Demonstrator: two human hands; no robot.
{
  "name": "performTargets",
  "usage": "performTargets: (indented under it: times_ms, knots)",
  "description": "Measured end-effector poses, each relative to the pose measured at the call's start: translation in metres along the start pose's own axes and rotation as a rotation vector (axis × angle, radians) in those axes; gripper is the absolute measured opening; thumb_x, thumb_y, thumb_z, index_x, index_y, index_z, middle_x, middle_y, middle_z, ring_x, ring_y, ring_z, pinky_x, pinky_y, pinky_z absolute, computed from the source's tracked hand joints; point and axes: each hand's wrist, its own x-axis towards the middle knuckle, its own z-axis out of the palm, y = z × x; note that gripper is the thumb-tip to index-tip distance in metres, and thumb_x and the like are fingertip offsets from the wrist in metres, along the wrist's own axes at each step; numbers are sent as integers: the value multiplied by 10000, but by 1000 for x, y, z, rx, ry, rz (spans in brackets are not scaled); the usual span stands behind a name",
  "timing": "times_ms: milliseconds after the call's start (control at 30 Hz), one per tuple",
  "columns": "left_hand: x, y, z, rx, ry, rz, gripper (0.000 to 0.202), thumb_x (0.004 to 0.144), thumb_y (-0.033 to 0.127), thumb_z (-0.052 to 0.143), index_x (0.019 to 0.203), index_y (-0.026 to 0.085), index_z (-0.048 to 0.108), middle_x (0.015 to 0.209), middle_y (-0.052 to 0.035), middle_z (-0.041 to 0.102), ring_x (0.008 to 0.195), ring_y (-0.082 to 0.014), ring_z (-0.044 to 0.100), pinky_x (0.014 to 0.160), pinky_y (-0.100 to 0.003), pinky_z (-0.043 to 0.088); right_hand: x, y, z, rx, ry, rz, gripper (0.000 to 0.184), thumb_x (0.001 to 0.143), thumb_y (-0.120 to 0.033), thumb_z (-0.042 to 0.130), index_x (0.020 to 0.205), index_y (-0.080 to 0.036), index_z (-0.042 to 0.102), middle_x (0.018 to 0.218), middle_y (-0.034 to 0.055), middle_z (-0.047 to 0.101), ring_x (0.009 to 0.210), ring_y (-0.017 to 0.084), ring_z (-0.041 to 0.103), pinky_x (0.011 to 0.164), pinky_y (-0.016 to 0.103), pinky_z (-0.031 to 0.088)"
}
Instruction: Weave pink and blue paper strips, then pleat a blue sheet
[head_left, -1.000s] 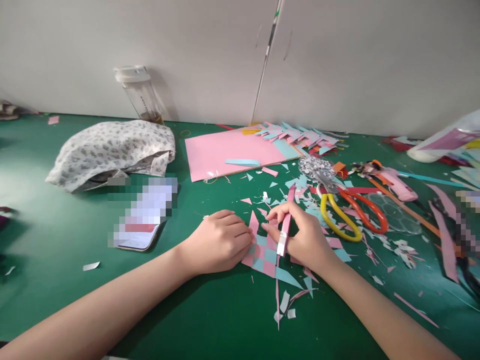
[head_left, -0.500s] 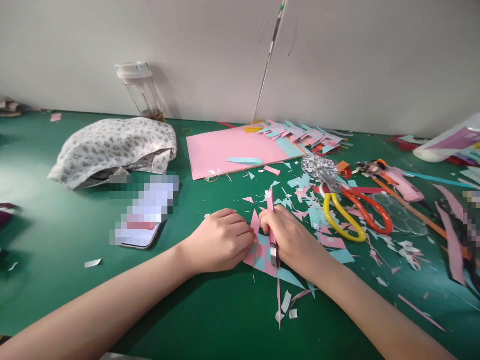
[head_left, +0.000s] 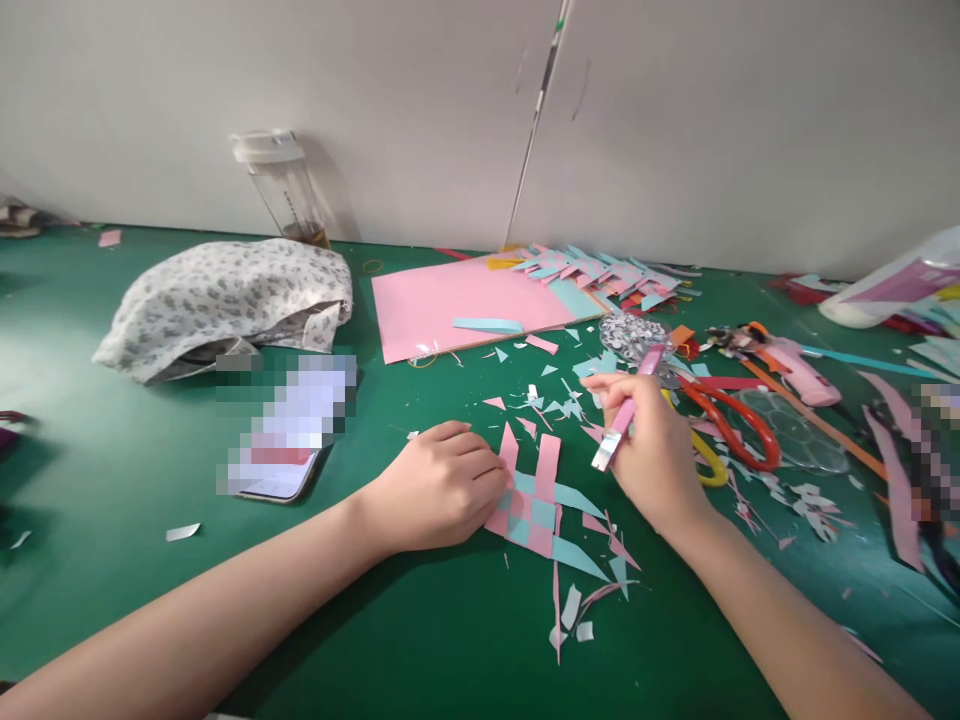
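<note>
A small woven piece of pink and light-blue paper strips (head_left: 531, 515) lies flat on the green table, several pointed strip ends sticking out. My left hand (head_left: 442, 487) is closed at its left edge, fingertips bearing on the paper and partly hidden from view. Up and to the right of the weave, my right hand (head_left: 651, 455) grips a pink utility knife (head_left: 628, 412), held slanted above the table with its silver end towards the paper. Behind that hand are scissors (head_left: 739, 425) with one red and one yellow handle, partly covered by it.
Paper scraps (head_left: 566, 405) litter the table around the weave. A pink sheet (head_left: 442, 300) and a longer woven strip (head_left: 600, 272) lie at the back. Leftward are a phone (head_left: 289, 440), a patterned cloth (head_left: 225, 300) and a bottle (head_left: 281, 185); a pink glue gun (head_left: 806, 375) lies right.
My right hand has lifted off the woven paper and moved right with the knife, uncovering an upright pink strip and a blue strip end. My left hand has stayed in place.
</note>
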Motion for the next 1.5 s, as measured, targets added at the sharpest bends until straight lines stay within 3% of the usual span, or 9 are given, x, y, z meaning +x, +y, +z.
performTargets:
  times_ms: [133,300,367,600,667,767,1033,1233,1500]
  knots:
    - [1,1,-2,7,-3,-4,222,854,153,402,801,172,617,739,-35,664,748,-154,627,773,-334,493,4,0,-8,3,1,57,178,816,-211,526,777,-245,355,946,56,649,835,205,623,684,329,461]
    - [1,2,-2,1,-27,-14,222,854,155,394,806,173,610,740,-35,654,751,-150,622,773,-334,493,-2,-14,-1,78,-299,95,241,780,-289,603,754,-241,368,778,5,618,651,161,586,592,296,447]
    - [1,2,-2,-2,-34,-19,218,854,161,397,808,174,610,739,-33,651,754,-150,621,773,-333,493,-5,-18,2,171,-325,117,235,803,-279,572,751,-241,345,765,-4,601,642,149,574,607,300,453]
    - [3,4,-3,-28,-28,-39,232,857,169,388,841,177,619,764,-41,657,745,-154,622,756,-340,500,-7,-20,1,371,-204,183,281,808,-402,580,746,-241,358,745,1,605,661,155,589,630,308,473]
    - [3,4,-4,-51,-38,-50,229,854,172,397,891,172,622,825,-50,670,793,-165,626,770,-348,498,-6,-18,-1,393,-108,203,240,857,-472,480,853,-234,445,769,16,615,640,146,588,617,302,475]
    - [3,3,-4,-81,-58,-76,240,853,201,421,993,159,612,942,-61,677,903,-190,616,817,-368,484,-4,-13,-5,495,-42,221,416,914,-528,268,1018,-218,525,769,29,614,596,130,568,602,294,479]
    - [1,2,-2,-55,-63,-119,287,845,259,445,1063,159,604,1029,-44,675,1004,-213,591,892,-415,439,-7,-34,-2,559,-148,361,209,837,-400,547,839,-193,582,674,11,631,574,129,601,552,257,491]
    - [2,2,-4,-36,-84,-148,336,834,284,442,1101,144,590,1083,-61,659,1055,-236,564,910,-426,426,-27,-49,6,358,-290,210,101,840,-246,504,773,-229,431,534,-52,536,424,98,495,409,215,391]
    - [0,0,-3,-29,-104,-147,356,819,283,444,1110,138,590,1088,-82,654,1055,-256,560,908,-446,423,-30,-47,10,202,-400,116,88,827,-202,474,784,-239,407,539,-64,487,423,97,484,414,213,369]
